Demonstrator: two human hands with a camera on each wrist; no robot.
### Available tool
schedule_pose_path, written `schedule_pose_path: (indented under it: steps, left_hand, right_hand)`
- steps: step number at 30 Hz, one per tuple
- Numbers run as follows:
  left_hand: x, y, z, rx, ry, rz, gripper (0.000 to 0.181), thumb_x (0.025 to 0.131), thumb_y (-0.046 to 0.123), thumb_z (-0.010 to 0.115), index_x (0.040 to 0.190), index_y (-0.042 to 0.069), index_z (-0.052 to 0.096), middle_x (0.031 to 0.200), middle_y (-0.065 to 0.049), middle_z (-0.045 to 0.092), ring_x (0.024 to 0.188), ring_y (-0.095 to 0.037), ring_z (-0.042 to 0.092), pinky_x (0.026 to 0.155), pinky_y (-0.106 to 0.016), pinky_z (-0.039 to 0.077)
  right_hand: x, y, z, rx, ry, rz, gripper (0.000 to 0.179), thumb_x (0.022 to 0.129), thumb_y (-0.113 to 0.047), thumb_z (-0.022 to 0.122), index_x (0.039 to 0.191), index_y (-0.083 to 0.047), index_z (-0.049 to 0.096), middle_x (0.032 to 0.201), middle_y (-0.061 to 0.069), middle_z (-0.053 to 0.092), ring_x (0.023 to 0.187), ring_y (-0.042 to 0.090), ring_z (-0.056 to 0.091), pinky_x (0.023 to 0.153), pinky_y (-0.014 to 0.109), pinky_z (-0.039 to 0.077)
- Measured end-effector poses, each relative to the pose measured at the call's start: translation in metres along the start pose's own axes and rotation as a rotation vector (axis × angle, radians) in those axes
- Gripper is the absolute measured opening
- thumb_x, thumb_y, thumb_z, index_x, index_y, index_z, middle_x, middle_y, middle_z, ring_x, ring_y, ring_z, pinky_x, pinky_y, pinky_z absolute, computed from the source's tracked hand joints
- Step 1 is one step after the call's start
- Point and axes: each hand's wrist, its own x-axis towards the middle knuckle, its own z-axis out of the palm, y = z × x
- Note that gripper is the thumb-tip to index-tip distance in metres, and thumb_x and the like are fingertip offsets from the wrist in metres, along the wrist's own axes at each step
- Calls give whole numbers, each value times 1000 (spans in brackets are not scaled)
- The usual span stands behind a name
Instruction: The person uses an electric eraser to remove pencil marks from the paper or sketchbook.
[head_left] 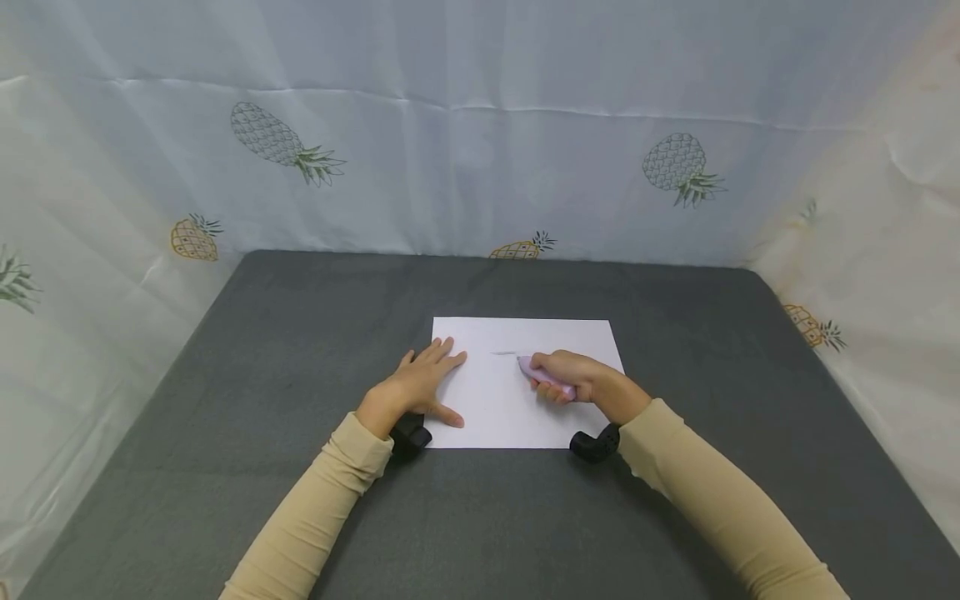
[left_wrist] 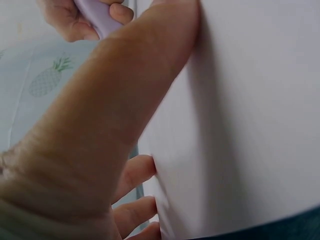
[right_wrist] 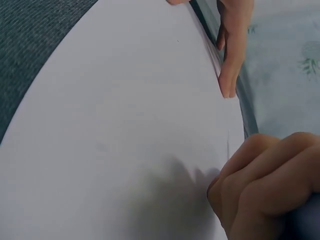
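Note:
A white sheet of paper [head_left: 487, 417] lies on the dark grey table. My left hand [head_left: 422, 379] rests on its left side with the fingers spread; in the left wrist view the thumb [left_wrist: 125, 75] crosses close to the camera. My right hand [head_left: 573, 375] grips a light purple utility knife [head_left: 546, 377], its narrow tip pointing left at the paper. Just left of that tip runs a short thin line [head_left: 504, 353]; whether it is a cut or a drawn mark, I cannot tell. In the right wrist view the curled right fingers [right_wrist: 265, 185] hide the knife.
The dark grey table [head_left: 300, 333] reaches out around the paper. A white curtain [head_left: 465, 175] printed with pineapples hangs behind and at both sides. Black wrist devices [head_left: 595, 444] sit under both wrists, by the paper's front edge.

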Motion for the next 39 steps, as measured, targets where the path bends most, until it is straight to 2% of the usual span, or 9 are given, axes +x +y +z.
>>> schedule_pose_path:
  steps: [14,21,29,35,39]
  left_hand:
    - [0,2,0,-3,-4,-6,105,70,45,83,153,13,26,165,-14,8,154,-32,5,120,-63,9]
    - [0,1,-1,-6,-8,-11,105,71,44,83,154,14,26,165,-13,7,155,-31,3,121,-62,7]
    - [-1,2,-1,-7,-7,-5,105,71,44,83,153,12,26,165,-15,8,154,-32,4,121,-63,8]
    - [-1,1,0,-3,-6,-8,105,70,43,83,153,12,27,165,-15,8,154,-33,5,121,-63,8]
    - [-2,1,-1,-5,-6,-2,105,71,43,83,153,11,27,164,-15,8,154,-33,5,120,-63,9]
  right_hand:
    - [0,-1,3,3,47,14,30,100,-24,27,85,-4,44,56,-8,38,40,-2,29,37,11,29]
    - [-1,-4,5,-41,48,23,32,102,-25,26,86,-4,44,56,-7,38,40,-1,30,38,11,28]
    - [0,-4,4,-18,76,32,33,102,-26,26,87,-3,45,56,-7,39,40,0,30,38,11,30]
    - [-2,-4,6,-12,69,13,33,103,-27,26,87,-4,44,55,-7,39,40,-1,30,38,11,29]
    - [-1,-3,7,-15,31,3,31,102,-27,27,86,-5,44,56,-8,39,40,-2,30,38,11,28]
